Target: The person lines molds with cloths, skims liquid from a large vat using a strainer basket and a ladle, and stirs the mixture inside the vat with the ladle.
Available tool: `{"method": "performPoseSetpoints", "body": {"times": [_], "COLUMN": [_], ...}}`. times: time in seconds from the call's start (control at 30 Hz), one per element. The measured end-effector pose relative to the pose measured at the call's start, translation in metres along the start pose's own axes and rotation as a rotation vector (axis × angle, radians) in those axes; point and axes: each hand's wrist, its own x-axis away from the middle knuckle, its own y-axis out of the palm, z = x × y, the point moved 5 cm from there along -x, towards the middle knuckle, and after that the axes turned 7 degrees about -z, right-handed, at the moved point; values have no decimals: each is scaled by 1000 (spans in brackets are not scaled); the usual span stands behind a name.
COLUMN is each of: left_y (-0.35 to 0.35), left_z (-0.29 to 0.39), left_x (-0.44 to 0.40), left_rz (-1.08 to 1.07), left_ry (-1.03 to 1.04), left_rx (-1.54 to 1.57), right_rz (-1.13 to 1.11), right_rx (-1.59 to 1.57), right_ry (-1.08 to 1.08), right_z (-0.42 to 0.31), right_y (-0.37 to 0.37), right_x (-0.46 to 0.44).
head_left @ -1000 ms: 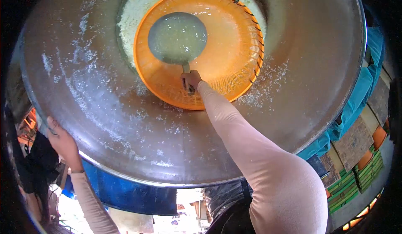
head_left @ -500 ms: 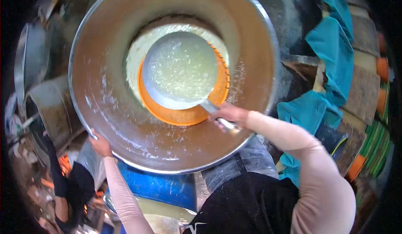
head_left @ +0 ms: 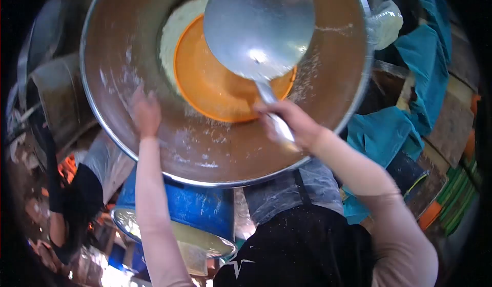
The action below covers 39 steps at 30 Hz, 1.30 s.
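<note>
My right hand (head_left: 292, 125) grips the handle of a large metal ladle (head_left: 259, 28), which is raised and tilted over the pot. No liquid shows on the ladle's grey round face. Below it, an orange basket (head_left: 205, 89) sits in pale, curd-like liquid (head_left: 177, 41) at the bottom of a wide metal pot (head_left: 133, 10); the ladle hides part of the basket. My left hand (head_left: 147, 111) is over the pot's left inner wall, holding nothing, its fingers apart and somewhat blurred. Beyond the right rim, a whitish, shiny mass (head_left: 387, 25) looks like splashing liquid.
A blue barrel (head_left: 202, 205) and a container of pale liquid (head_left: 192, 238) stand below the pot. Teal cloth (head_left: 430, 76) hangs over wooden boards (head_left: 446, 117) at the right. Another person in dark clothing (head_left: 84, 194) is at the lower left.
The ladle has risen and moved up and right, and the liquid in it no longer shows. My left hand has left the rim and moved inside. A whitish mass has appeared at the right.
</note>
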Motion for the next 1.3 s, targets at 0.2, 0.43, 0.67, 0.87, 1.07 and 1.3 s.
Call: {"method": "performPoseSetpoints", "body": {"times": [0.2, 0.43, 0.67, 0.87, 1.07, 1.3], "left_y": [261, 351, 352, 355, 392, 332], "left_z": [-57, -83, -81, -82, -98, -49], "left_x": [-1, 20, 10, 13, 33, 59], "left_rz": [-344, -477, -450, -468, -328, -235], "left_ry": [-501, -678, -676, -668, -451, -675], "left_rx": [192, 145, 225, 339, 833, 1572], "right_rz": [677, 1058, 1192, 1203, 959, 276], "right_rx": [-145, -133, -158, -11, 484, 416], "right_ry": [-280, -540, -734, -582, -270, 45], "right_z": [88, 107, 48, 14, 10, 42], "right_y": [-120, -236, -246, -236, -249, -222], "right_x": [-242, -293, -321, -367, -405, -405]}}
